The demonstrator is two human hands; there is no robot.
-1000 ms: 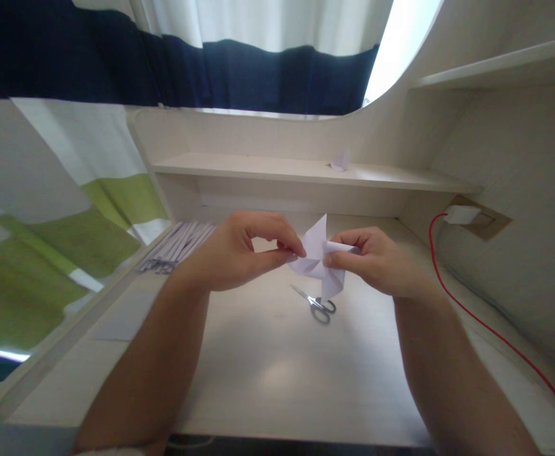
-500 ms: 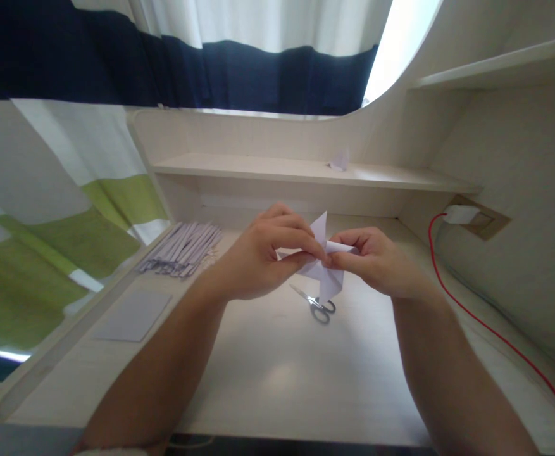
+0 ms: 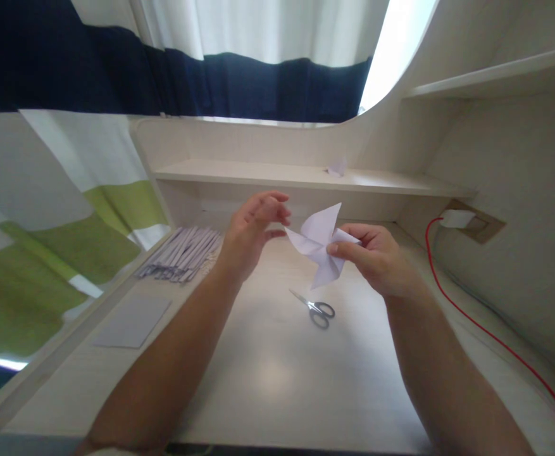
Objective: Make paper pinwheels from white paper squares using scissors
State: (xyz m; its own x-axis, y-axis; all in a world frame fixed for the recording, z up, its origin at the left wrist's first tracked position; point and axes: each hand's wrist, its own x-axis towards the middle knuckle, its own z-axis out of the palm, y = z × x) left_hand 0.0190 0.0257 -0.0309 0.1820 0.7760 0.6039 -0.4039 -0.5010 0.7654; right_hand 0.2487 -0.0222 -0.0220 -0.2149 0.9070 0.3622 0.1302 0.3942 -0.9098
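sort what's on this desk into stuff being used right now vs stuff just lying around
In use: folded paper, pinched by right hand; left hand open beside it.
Lying about: scissors, paper strips, flat sheet, red cable, shelf scrap.

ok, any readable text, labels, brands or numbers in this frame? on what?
None readable.
Folded paper pinwheel held in the right hand: blank.
Scissors on the desk: no marking legible.
Stack of paper strips: dark edges, too blurred to tell if print.
Flat sheet: blank.
Left hand open beside the pinwheel.
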